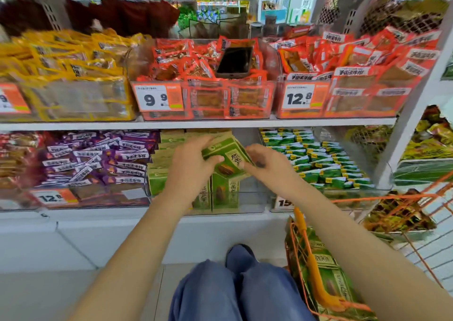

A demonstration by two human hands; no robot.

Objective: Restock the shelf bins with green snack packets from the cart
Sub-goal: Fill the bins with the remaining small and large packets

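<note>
Holding a small stack of green snack packets [226,157] between them, the left hand [190,167] and the right hand [266,165] meet over the middle clear bin [252,198] on the lower shelf [98,214]. The left thumb lies across the near face of the top packet with the other fingers curled behind the stack's left edge; the right hand's fingers are bent round the stack's right edge. The stack is tilted, its right side lower, and sits just above more green packets [224,193] standing upright in the bin's front row. Further rows of the same packets [164,156] fill the bin's left and rear parts.

To the left, a bin of purple packets [98,158] carries a 12.8 price tag [52,197]. To the right, a bin holds small green and white sachets [318,158]. On the upper shelf sit bins of yellow packets [73,63] and orange packets [191,60], with a dark phone [235,62] lying on top of the orange ones in the middle bin.

At lower right, an orange wire cart [316,279] holds more green packets [328,271], stacked against its side. The person's knees in blue trousers [235,291] show at the bottom.
</note>
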